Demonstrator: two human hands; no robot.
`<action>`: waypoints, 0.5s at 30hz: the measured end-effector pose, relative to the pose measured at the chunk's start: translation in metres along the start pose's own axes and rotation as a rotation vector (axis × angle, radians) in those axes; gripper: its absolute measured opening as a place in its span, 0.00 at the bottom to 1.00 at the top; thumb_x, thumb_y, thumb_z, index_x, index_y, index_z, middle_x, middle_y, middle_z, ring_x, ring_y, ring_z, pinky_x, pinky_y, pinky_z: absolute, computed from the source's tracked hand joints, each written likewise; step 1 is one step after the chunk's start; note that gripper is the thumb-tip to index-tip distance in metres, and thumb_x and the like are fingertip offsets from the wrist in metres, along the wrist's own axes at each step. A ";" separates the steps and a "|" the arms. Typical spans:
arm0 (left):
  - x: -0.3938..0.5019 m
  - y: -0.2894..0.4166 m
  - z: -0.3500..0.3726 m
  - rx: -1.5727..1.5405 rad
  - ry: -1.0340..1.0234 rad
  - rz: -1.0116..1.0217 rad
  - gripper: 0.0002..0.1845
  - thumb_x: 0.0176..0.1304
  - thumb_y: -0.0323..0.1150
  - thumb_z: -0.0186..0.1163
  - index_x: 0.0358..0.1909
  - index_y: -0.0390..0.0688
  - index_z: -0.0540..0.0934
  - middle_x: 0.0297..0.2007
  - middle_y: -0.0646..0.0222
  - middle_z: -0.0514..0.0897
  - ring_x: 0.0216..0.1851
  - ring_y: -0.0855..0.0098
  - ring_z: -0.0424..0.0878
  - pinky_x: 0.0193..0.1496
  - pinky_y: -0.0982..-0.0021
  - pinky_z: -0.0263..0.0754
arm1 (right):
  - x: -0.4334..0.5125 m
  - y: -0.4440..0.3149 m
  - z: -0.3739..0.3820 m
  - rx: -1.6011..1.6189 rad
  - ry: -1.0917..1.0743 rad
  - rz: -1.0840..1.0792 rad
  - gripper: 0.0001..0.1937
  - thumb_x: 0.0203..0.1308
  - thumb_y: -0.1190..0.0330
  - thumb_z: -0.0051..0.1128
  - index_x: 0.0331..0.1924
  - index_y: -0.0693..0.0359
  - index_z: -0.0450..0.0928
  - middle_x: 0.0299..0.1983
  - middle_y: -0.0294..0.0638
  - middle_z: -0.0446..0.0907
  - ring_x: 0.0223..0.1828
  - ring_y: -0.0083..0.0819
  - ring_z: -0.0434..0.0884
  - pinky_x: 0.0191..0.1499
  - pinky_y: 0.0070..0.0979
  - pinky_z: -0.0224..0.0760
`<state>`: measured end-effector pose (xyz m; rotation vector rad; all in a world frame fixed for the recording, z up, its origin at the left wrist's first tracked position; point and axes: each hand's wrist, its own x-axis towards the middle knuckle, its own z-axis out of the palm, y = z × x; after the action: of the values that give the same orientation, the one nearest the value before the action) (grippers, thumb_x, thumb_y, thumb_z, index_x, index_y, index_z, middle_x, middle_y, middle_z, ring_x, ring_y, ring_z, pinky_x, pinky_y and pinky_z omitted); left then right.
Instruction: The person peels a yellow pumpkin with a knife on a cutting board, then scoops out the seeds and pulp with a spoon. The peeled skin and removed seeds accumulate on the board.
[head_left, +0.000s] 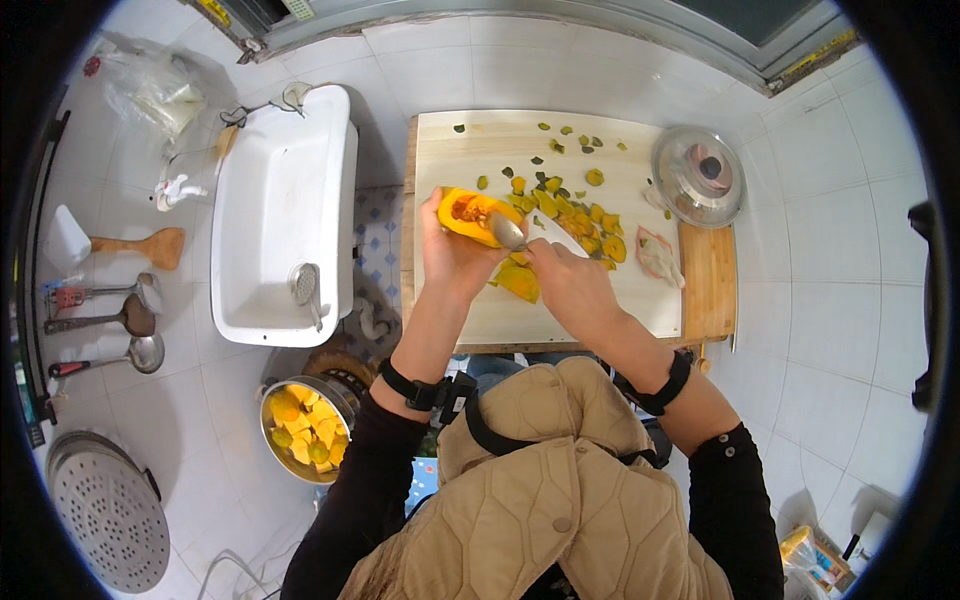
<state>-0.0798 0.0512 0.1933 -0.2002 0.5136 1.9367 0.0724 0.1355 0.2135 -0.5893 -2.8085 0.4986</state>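
My left hand (459, 255) cups a peeled pumpkin half (459, 212), its hollow turned up and stringy orange pulp showing inside. In my right hand (566, 281) is a metal spoon (507, 231), its bowl at the right end of the hollow. Below both hands lies a pale cutting board (480, 322). Pumpkin peelings (551, 201) are heaped on it, with orange pulp (574, 223) among them. A larger yellow pumpkin piece (519, 283) rests just left of my right hand. Partly hidden under that hand is a flat white pointed thing (559, 231), perhaps a knife blade.
A pot of pumpkin chunks (304, 431) stands at lower left, below a white sink (274, 195) holding a small strainer (304, 283). A glass lid (697, 176), a cloth (660, 256) and a bamboo board (709, 281) sit at right. Utensils, including a ladle (146, 352), hang on the left wall.
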 end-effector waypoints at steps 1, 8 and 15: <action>0.000 -0.001 0.002 -0.004 0.027 0.001 0.30 0.66 0.59 0.50 0.56 0.46 0.70 0.55 0.59 0.74 0.57 0.57 0.72 0.60 0.46 0.68 | 0.001 0.002 0.001 0.044 -0.026 0.044 0.12 0.70 0.61 0.50 0.48 0.60 0.74 0.25 0.45 0.81 0.25 0.42 0.82 0.22 0.40 0.73; 0.000 -0.010 0.005 0.005 -0.009 0.056 0.28 0.63 0.58 0.56 0.53 0.47 0.69 0.51 0.62 0.73 0.55 0.58 0.72 0.61 0.46 0.67 | 0.008 0.000 0.011 0.594 -0.052 0.237 0.14 0.73 0.62 0.45 0.35 0.65 0.72 0.24 0.52 0.80 0.23 0.54 0.80 0.24 0.45 0.72; -0.001 -0.012 0.007 0.120 0.076 0.165 0.28 0.65 0.58 0.54 0.56 0.48 0.68 0.54 0.63 0.73 0.58 0.59 0.72 0.63 0.46 0.66 | 0.003 -0.010 -0.002 -0.034 -0.002 0.104 0.08 0.68 0.68 0.49 0.36 0.65 0.70 0.25 0.49 0.80 0.22 0.48 0.82 0.23 0.39 0.75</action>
<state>-0.0677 0.0575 0.1973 -0.1591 0.7138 2.0567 0.0665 0.1284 0.2195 -0.7448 -2.8041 0.4724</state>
